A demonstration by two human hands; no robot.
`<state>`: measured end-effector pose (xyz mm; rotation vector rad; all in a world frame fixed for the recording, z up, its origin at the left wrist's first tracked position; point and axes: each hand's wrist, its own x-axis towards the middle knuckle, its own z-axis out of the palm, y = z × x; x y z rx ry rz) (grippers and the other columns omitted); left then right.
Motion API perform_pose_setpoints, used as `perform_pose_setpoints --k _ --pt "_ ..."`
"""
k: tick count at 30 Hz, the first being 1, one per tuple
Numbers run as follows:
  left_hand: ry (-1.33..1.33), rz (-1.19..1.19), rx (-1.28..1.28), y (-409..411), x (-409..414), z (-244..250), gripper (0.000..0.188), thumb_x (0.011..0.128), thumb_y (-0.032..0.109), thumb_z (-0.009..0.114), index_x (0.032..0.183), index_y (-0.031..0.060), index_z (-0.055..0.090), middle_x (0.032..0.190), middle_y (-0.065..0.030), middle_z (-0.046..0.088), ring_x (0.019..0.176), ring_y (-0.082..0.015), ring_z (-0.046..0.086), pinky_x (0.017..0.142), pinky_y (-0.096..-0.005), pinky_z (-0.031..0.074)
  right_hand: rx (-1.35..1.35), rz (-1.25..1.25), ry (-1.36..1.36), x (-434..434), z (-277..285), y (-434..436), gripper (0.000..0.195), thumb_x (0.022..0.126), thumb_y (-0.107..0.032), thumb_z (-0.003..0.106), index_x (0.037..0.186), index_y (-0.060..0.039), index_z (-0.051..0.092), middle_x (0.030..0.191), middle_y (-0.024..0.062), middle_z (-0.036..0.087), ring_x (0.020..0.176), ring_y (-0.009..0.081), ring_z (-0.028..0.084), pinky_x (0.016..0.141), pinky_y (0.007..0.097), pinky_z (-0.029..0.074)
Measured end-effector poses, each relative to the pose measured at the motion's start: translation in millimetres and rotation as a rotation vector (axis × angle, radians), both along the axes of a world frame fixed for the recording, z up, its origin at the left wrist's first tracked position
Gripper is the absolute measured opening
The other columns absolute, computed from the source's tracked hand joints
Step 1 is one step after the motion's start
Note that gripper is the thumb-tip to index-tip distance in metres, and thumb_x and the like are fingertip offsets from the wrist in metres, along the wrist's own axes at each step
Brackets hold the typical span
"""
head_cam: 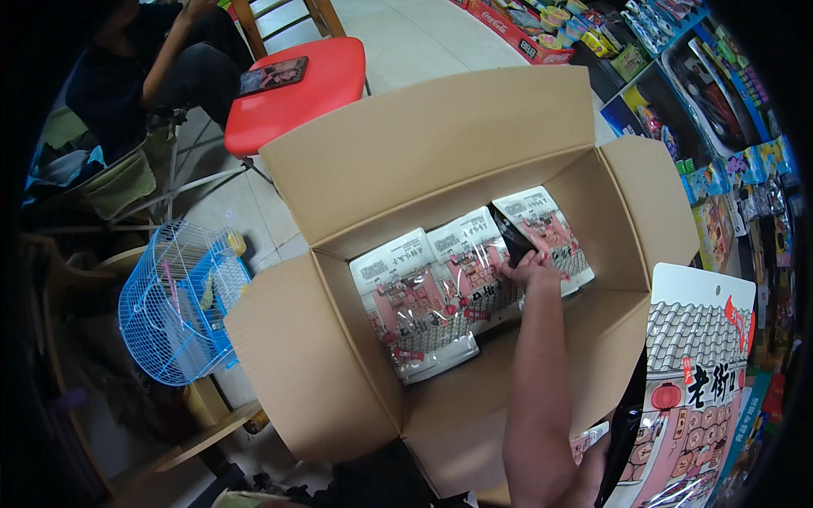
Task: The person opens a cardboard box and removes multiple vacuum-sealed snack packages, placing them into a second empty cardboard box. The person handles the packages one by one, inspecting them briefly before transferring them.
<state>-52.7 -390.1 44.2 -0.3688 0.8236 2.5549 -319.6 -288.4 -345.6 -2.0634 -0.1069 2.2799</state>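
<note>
My right hand (532,268) reaches into an open cardboard box (444,146). Its fingers touch the black side of a printed snack pouch (552,235) at the box's right end; whether they grip it is unclear. Two more pouches of the same design, a left one (413,305) and a middle one (473,254), lie overlapping beside it. Low on the right, my left hand (592,470), partly hidden behind the right forearm, holds a large matching pouch (689,394) by its black side, outside the box. Part of another pouch (589,438) shows beside that hand.
The box's flaps spread outward, with the left flap (292,362) near a blue wire birdcage (184,305). Beyond stands a red-seated chair (298,95) with a phone (273,75) on it. A seated person (146,82) is at upper left. Shelves of packaged goods (718,127) line the right.
</note>
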Motion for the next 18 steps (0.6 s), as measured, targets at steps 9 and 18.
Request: perform_pose_setpoints --k 9,18 --pt "0.21 -0.042 -0.124 20 23 2 0.096 0.08 0.0 0.069 0.152 0.0008 0.006 0.147 -0.0167 0.033 0.137 -0.0235 0.032 0.11 -0.0304 0.028 0.755 0.276 0.405 59 177 35 0.02 0.095 -0.037 0.057 0.081 -0.0241 0.057 0.073 -0.0133 0.058 0.079 0.0051 0.057 0.085 0.0432 0.032" --pt "0.223 -0.121 -0.006 31 53 6 0.095 0.081 -0.001 0.069 0.152 0.0013 0.006 0.15 -0.0188 0.029 0.14 -0.0244 0.027 0.111 -0.032 0.027 1.091 0.238 0.759 127 294 90 0.02 0.097 -0.022 0.056 0.098 -0.004 0.065 0.065 -0.006 0.05 0.072 0.0089 0.054 0.077 0.0281 0.046"
